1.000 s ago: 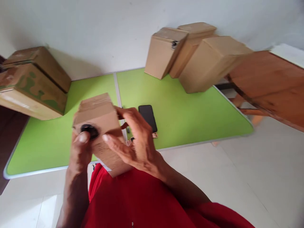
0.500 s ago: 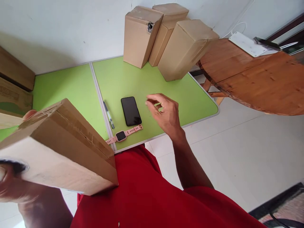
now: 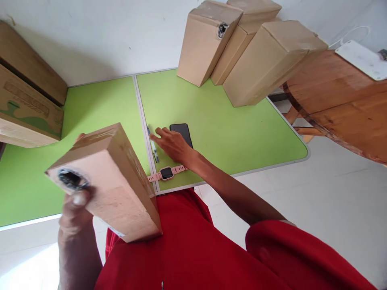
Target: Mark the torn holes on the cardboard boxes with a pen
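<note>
My left hand (image 3: 77, 207) grips a tall cardboard box (image 3: 117, 193), tilted and leaning against my red shirt. Its thumb lies on the near face, just under a ragged dark hole, and fingertips show behind the far edge. My right hand (image 3: 173, 145) hovers over the green table with fingers apart and nothing in them. Beneath it a black phone (image 3: 185, 135) is partly covered. Near its fingertips lies a pen (image 3: 154, 150) beside the table's seam. A pink-strapped smartwatch (image 3: 166, 173) is stretched out by the front edge, its right end hidden at my right wrist.
Several cardboard boxes (image 3: 250, 60) stand at the back of the green table (image 3: 242, 141), one with a torn hole. More cartons (image 3: 30, 104) sit at the left. A round wooden table (image 3: 341, 100) with a white device (image 3: 363, 59) adjoins on the right.
My right hand has moved left, from right of the phone to over it, close to the pen. My left hand has brought the box rightward and more fully into view. The camera view has shifted left.
</note>
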The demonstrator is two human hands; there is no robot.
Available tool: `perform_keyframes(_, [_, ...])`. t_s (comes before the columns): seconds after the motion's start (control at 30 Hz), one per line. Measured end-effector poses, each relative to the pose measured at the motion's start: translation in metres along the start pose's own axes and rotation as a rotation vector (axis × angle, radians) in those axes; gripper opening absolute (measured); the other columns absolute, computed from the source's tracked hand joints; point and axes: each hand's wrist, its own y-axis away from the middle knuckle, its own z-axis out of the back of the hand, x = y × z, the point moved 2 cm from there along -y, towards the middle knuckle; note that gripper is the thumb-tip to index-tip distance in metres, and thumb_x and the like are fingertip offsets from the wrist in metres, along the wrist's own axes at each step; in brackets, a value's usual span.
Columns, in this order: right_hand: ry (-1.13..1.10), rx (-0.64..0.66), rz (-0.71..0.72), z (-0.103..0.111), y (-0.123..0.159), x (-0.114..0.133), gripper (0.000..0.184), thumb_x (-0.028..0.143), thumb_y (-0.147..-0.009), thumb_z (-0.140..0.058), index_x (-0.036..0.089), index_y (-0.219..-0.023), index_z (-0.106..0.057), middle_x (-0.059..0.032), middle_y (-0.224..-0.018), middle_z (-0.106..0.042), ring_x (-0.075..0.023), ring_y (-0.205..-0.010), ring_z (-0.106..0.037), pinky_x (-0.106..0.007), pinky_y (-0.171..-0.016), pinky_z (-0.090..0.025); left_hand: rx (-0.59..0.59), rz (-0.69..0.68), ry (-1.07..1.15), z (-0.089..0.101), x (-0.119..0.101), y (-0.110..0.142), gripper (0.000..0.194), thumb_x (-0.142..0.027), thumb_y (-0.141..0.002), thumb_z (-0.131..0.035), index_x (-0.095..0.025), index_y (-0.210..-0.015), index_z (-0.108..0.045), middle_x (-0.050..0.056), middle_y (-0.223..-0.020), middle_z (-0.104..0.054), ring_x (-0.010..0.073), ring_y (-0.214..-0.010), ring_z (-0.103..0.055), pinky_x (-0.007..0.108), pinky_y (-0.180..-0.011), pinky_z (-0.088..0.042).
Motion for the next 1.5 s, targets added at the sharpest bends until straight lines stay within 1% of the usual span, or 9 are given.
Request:
perform_keyframes(0.13, [0.087, 0.104, 0.095, -0.008, -0.042, 0.005, 0.045, -0.01, -0.104, -0.048, 0.019, -0.115, -0.08, -0.0153, -0.126, -0.081, -0.0277, -0.109, -0.071, -0.038, -0.08, -0.051, 0.052, 0.072, -0.061, 0.023, 0.028, 0.014, 0.085, -0.057, -0.067, -0.089, -0.039, -0.149, -0.075, 0.003, -0.132, -0.087, 0.0517, -0.137, -0.074, 0.063, -0.105, -0.069])
perform_keyframes(0.27, [0.069, 0.072, 0.166, -0.003, -0.052, -0.002, 0.036, -0.007, -0.101, -0.056, 0.021, -0.089, -0.074, -0.0115, -0.106, -0.083, -0.0255, -0.097, -0.07, -0.038, -0.079, -0.05, 0.142, 0.073, -0.084, 0.017, 0.029, 0.012, 0.083, -0.062, -0.073, -0.09, -0.034, -0.149, -0.076, 0.009, -0.138, -0.084, 0.05, -0.133, -0.076, 0.063, -0.109, -0.068])
perform_keyframes(0.5, [-0.159, -0.366, -0.025, 0.047, -0.049, -0.053, 0.026, 0.012, -0.107, -0.048, 0.019, -0.105, -0.073, -0.0114, -0.089, -0.08, -0.0204, -0.068, -0.07, -0.037, -0.06, -0.046, 0.317, -0.01, -0.049, -0.018, 0.006, -0.001, 0.093, -0.064, -0.086, -0.087, -0.041, -0.17, -0.056, 0.011, -0.162, -0.069, 0.0488, -0.158, -0.06, 0.067, -0.125, -0.06])
perform_keyframes(0.57, [-0.398, -0.549, -0.063, 0.069, -0.036, -0.039, 0.032, 0.025, -0.114, -0.038, 0.025, -0.111, -0.069, -0.0049, -0.084, -0.077, -0.0156, -0.062, -0.071, -0.033, -0.056, -0.047, 0.327, -0.03, -0.061, -0.025, 0.003, -0.002, 0.099, -0.066, -0.086, -0.088, -0.041, -0.174, -0.049, 0.012, -0.167, -0.065, 0.0501, -0.159, -0.059, 0.068, -0.125, -0.06])
perform_keyframes(0.63, [-0.949, -0.798, -0.009, 0.087, -0.016, -0.006, 0.015, 0.031, -0.112, -0.054, 0.031, -0.106, -0.067, 0.0016, -0.078, -0.075, -0.0149, -0.058, -0.071, -0.032, -0.052, -0.049, 0.325, -0.046, -0.098, -0.03, 0.0, -0.003, 0.106, -0.068, -0.085, -0.089, -0.039, -0.177, -0.044, 0.013, -0.173, -0.06, 0.0517, -0.163, -0.054, 0.071, -0.13, -0.054])
perform_keyframes(0.73, [-1.267, -0.851, 0.157, 0.102, 0.014, 0.06, 0.006, 0.026, -0.102, -0.077, 0.032, -0.101, -0.076, 0.0013, -0.08, -0.079, -0.0199, -0.062, -0.074, -0.038, -0.054, -0.062, 0.325, -0.049, -0.148, -0.035, -0.004, -0.002, 0.112, -0.07, -0.085, -0.089, -0.037, -0.18, -0.04, 0.015, -0.178, -0.053, 0.0525, -0.167, -0.047, 0.074, -0.136, -0.045])
perform_keyframes(0.9, [-0.904, -0.808, 0.252, 0.107, 0.042, 0.114, 0.019, 0.026, -0.107, -0.073, 0.038, -0.119, -0.079, -0.0005, -0.102, -0.087, -0.0279, -0.093, -0.085, -0.052, -0.081, -0.072, 0.345, -0.077, -0.183, -0.036, -0.009, -0.002, 0.116, -0.067, -0.085, -0.091, -0.041, -0.182, -0.033, 0.014, -0.179, -0.054, 0.0496, -0.161, -0.056, 0.071, -0.131, -0.052])
perform_keyframes(1.03, [-0.798, -0.76, 0.296, 0.107, 0.043, 0.112, 0.026, 0.02, -0.104, -0.075, 0.039, -0.123, -0.078, 0.0008, -0.109, -0.089, -0.0277, -0.096, -0.085, -0.054, -0.088, -0.071, 0.368, -0.151, -0.225, -0.037, -0.011, -0.002, 0.119, -0.065, -0.085, -0.093, -0.038, -0.183, -0.03, 0.016, -0.17, -0.062, 0.0471, -0.151, -0.064, 0.068, -0.127, -0.056])
perform_keyframes(1.5, [-0.665, -0.872, 0.436, 0.109, 0.036, 0.105, 0.015, 0.01, -0.093, -0.079, 0.021, -0.104, -0.079, -0.0028, -0.092, -0.086, -0.018, -0.084, -0.08, -0.037, -0.084, -0.066, 0.37, -0.022, -0.15, -0.043, -0.016, 0.005, 0.122, -0.063, -0.089, -0.091, -0.033, -0.183, -0.02, 0.014, -0.176, -0.051, 0.0426, -0.152, -0.055, 0.063, -0.13, -0.046])
